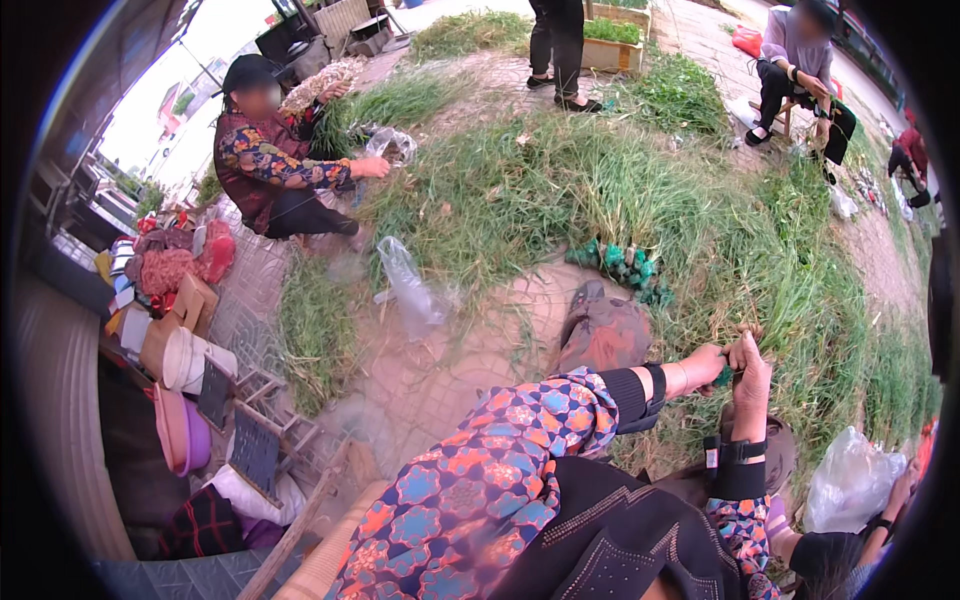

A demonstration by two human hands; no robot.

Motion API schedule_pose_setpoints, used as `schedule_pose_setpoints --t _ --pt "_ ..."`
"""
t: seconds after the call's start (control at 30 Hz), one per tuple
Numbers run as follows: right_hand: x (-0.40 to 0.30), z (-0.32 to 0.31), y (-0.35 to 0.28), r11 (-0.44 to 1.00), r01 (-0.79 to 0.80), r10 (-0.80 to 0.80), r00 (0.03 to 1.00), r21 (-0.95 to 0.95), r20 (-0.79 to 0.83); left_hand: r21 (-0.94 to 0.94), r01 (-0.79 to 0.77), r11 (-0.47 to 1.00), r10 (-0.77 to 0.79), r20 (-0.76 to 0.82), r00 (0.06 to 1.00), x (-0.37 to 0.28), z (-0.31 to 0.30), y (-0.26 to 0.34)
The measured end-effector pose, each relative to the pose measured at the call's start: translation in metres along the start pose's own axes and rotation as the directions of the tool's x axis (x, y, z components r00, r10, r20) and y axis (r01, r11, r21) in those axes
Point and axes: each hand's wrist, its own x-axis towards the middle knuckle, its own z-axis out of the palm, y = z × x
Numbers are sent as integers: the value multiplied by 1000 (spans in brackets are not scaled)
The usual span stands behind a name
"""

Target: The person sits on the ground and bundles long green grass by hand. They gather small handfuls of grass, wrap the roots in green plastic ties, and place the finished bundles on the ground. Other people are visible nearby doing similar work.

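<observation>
My left hand (703, 369) and my right hand (750, 367) meet in front of me at the right. A small piece of green netting (723, 375) is pinched in my left fingers. My right fingers close on the root end of a bunch of green plants (784, 311), whose stems and leaves spread away from me. Beyond my knee lie several bunches with green-wrapped roots (619, 264), beside a wide heap of long grass-like plants (517, 187).
A person (281, 157) crouches at the upper left by a clear plastic bag (409, 289). Another person (802, 75) sits at the upper right; someone else's arm (892, 502) is at the lower right near a plastic bag (851, 480). Buckets (187, 360) and a ladder-like wooden frame (270, 405) stand left.
</observation>
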Motion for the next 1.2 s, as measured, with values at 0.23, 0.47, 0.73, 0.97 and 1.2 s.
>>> schedule_pose_setpoints --t 0.23,0.47,0.73,0.97,1.2 --pt "1 -9 4 1000 2 -2 1000 -19 -5 24 -56 998 56 17 998 -4 2 0" --pt "0 -9 4 1000 5 -5 1000 2 12 18 -26 999 26 1 1000 -11 5 7" --pt "-2 -1 -3 1000 5 -5 1000 6 0 22 -34 999 34 7 999 -3 4 2" --pt "-4 -5 -2 1000 -21 21 1000 10 -15 48 -20 999 19 12 1000 1 3 -1" --pt "-2 -8 2 1000 0 0 1000 -6 -3 48 -19 999 18 2 1000 0 4 -2"
